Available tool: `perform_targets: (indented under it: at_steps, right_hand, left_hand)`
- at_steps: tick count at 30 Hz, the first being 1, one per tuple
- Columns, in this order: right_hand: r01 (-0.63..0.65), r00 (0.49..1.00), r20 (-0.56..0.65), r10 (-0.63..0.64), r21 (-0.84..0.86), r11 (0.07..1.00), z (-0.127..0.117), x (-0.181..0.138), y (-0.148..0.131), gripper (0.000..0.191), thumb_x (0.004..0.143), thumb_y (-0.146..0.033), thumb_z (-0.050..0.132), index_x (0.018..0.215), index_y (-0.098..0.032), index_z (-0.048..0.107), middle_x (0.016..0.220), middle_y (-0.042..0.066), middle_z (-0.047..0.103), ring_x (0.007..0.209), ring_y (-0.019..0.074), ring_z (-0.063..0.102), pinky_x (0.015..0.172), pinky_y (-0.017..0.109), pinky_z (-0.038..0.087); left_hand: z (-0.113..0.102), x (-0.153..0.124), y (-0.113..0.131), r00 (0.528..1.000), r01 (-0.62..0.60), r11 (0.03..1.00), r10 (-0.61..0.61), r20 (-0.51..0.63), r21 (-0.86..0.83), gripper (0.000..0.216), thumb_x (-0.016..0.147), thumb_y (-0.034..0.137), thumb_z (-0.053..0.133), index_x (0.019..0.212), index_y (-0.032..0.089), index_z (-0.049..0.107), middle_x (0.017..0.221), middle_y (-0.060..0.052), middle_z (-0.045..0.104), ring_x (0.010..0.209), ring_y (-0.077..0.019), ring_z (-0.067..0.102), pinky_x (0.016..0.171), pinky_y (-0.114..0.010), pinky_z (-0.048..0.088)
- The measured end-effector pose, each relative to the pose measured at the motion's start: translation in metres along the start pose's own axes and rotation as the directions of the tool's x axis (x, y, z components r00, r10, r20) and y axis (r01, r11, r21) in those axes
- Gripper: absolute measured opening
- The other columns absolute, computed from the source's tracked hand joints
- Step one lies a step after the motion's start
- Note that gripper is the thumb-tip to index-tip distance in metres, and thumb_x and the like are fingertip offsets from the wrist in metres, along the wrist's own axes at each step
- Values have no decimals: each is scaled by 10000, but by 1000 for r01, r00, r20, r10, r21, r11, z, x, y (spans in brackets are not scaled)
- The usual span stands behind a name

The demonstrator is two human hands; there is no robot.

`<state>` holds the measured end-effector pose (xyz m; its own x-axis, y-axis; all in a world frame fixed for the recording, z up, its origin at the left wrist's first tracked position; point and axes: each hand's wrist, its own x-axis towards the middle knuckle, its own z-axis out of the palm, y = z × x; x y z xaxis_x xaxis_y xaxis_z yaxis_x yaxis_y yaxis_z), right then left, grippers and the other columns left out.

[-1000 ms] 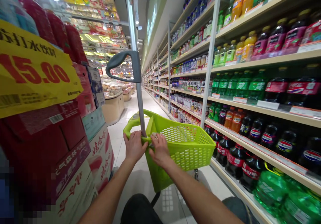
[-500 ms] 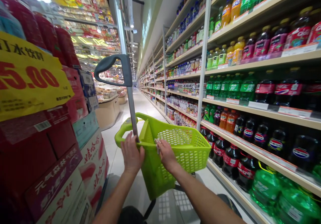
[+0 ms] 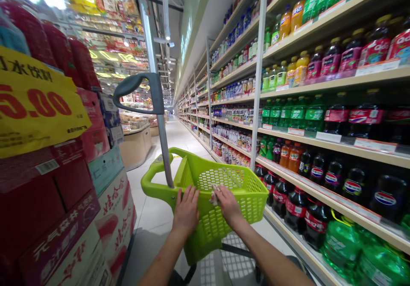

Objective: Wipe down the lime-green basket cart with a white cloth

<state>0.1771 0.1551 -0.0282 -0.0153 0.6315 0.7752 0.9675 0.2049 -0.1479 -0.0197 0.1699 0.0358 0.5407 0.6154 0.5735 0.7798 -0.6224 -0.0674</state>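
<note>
A lime-green plastic shopping basket [image 3: 205,215] with perforated walls sits on a wheeled frame in front of me. My left hand [image 3: 186,211] lies on its near wall just below the rim, fingers stretched out and holding nothing. Pinched in my right hand [image 3: 229,207] is a crumpled white tissue [image 3: 214,196], which meets the outside of the basket near its rim. From the basket's left end rises a metal pole [image 3: 164,149] with a grey loop handle [image 3: 155,93]. No goods show in the visible part of the basket.
Shelves [image 3: 333,140] of bottled drinks line the right side, with large green bottles [image 3: 344,243] low down. Stacked drink cartons [image 3: 112,213] and a yellow price sign [image 3: 41,106] stand close on the left. A tiled aisle [image 3: 173,134] runs ahead past a rounded display counter [image 3: 134,149].
My left hand has moved right, from beside the pole's foot onto the basket's near wall. The right hand with the tissue has shifted right and down along the basket.
</note>
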Motion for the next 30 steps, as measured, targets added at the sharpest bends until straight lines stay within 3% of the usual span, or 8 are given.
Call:
perform_targets:
  at_steps: [4, 10, 16, 21, 24, 27, 30]
  right_hand:
    - [-94, 995, -49, 91, -72, 993, -6, -13, 25, 375, 809, -88, 395, 1127, -195, 563, 1189, 114, 543, 1164, 235, 426, 925, 454, 382]
    - [-18, 1000, 19, 18, -38, 999, -2, -15, 19, 480, 771, -23, 382, 1202, -197, 503, 1258, 95, 495, 1226, 214, 355, 970, 430, 342]
    - [-191, 979, 42, 201, -176, 966, -25, -36, 63, 459, 807, -72, 369, 1222, -232, 485, 1273, 78, 484, 1249, 219, 321, 976, 427, 316]
    - [-128, 987, 73, 145, -196, 972, -33, -47, 72, 448, 823, -99, 356, 1242, -213, 467, 1289, 71, 468, 1255, 219, 308, 991, 408, 305]
    - [-226, 970, 33, 240, -234, 946, -39, -58, 90, 432, 819, -110, 329, 1203, -184, 512, 1258, 95, 494, 1230, 233, 349, 978, 416, 322]
    - [-321, 947, -54, 318, -237, 917, -34, -64, 102, 426, 819, -151, 323, 1196, -172, 522, 1215, 114, 524, 1211, 247, 376, 979, 432, 325]
    - [-247, 969, -38, 244, -174, 953, -18, -57, 88, 450, 802, -135, 314, 1196, -191, 523, 1231, 94, 516, 1224, 235, 362, 989, 431, 323]
  left_hand:
    - [2, 4, 7, 999, 51, 998, -51, 17, 23, 519, 695, 152, 432, 1213, 165, 466, 1305, -79, 461, 1271, -245, 298, 1084, -493, 95]
    - [19, 6, 36, 988, 64, 998, -64, 143, 5, 581, 689, 214, 436, 1262, 121, 408, 1378, -114, 345, 1308, -249, 214, 1069, -504, 121]
    - [26, -8, 30, 990, 41, 997, -49, 131, 58, 677, 661, 168, 411, 1328, 150, 298, 1431, -79, 218, 1333, -232, 122, 1060, -519, 117]
    - [19, -8, 26, 987, 107, 991, -115, 112, 77, 633, 676, 194, 408, 1301, 112, 350, 1414, -94, 259, 1324, -240, 160, 1067, -512, 114]
    - [18, -9, 21, 986, 123, 986, -134, 99, 115, 641, 665, 191, 406, 1299, 114, 355, 1417, -86, 248, 1327, -240, 145, 1070, -504, 112]
    - [25, -12, 20, 983, 137, 981, -152, 106, 136, 709, 630, 213, 437, 1319, 101, 315, 1433, -94, 191, 1332, -262, 92, 1062, -489, 162]
    - [33, -12, 23, 975, 161, 978, -178, 132, 131, 767, 608, 230, 450, 1337, 80, 266, 1439, -106, 156, 1331, -285, 59, 1054, -489, 188]
